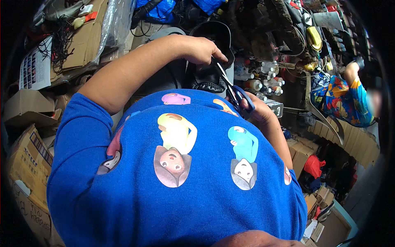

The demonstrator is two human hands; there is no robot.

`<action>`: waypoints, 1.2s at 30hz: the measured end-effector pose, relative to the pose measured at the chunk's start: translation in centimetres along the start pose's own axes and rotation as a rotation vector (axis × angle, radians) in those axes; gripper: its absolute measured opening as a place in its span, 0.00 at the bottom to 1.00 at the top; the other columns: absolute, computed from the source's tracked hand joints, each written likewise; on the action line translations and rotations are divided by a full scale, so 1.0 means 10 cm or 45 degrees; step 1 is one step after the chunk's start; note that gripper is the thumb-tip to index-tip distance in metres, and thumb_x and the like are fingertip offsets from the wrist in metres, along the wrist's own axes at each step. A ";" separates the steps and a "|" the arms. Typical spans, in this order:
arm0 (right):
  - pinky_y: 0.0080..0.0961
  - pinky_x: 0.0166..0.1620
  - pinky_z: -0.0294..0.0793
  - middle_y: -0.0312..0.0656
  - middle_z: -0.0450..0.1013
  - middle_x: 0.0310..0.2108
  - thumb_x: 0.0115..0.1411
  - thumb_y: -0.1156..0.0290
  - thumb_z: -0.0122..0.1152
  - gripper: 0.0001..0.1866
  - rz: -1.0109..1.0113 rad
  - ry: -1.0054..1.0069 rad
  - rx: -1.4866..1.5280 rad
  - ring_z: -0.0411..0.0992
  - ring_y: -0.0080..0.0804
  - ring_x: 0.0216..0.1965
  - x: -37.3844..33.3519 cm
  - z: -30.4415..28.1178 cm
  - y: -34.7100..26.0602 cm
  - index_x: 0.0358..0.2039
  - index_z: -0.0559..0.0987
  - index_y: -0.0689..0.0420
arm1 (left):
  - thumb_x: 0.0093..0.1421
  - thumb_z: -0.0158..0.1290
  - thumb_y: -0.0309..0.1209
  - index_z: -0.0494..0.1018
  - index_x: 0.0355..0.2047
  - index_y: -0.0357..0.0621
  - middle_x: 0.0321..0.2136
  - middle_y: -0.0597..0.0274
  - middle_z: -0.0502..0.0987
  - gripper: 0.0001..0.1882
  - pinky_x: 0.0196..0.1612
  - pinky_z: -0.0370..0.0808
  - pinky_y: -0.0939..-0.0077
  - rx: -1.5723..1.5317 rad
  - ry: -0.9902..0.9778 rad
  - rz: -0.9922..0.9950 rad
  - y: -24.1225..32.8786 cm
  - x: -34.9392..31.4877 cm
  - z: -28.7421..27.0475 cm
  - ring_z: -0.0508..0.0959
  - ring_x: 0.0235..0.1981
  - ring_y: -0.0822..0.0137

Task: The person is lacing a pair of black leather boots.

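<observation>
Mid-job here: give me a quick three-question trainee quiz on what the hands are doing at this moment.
1. True or false: the right hand holds blue-handled scissors.
2. What does the left hand grip? A) a cardboard box B) the black shoe C) a bottle
3. Fill in: the scissor blades point up toward the ____ hand.

Key
1. True; the fingers pass through the blue loops.
2. B; the left hand pinches the shoe's upper edge, right where the blade tips meet it.
3. Left.
</observation>
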State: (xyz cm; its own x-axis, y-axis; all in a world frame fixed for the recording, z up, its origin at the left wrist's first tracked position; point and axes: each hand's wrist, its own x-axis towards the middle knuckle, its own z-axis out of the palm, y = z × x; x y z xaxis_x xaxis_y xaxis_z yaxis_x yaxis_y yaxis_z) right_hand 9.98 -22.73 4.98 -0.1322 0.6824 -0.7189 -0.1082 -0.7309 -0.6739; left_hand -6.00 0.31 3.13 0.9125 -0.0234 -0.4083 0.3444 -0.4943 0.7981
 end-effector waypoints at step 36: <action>0.13 0.38 0.70 0.31 0.74 0.34 0.45 0.57 0.74 0.28 -0.003 -0.188 -0.084 0.70 0.17 0.34 -0.03 -0.37 0.11 0.43 0.78 0.62 | 0.51 0.45 0.18 0.65 0.61 0.59 0.35 0.57 0.78 0.36 0.36 0.72 0.76 -0.175 0.076 0.012 -0.05 -0.39 -0.05 0.74 0.28 0.71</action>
State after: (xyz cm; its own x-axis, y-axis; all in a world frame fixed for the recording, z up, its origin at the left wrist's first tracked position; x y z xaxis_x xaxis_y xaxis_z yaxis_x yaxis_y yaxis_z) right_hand 13.57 -23.67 3.79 -0.2758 0.6716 -0.6877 -0.0440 -0.7235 -0.6889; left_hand -9.64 1.04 4.53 0.9260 0.0259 -0.3767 0.3588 -0.3709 0.8565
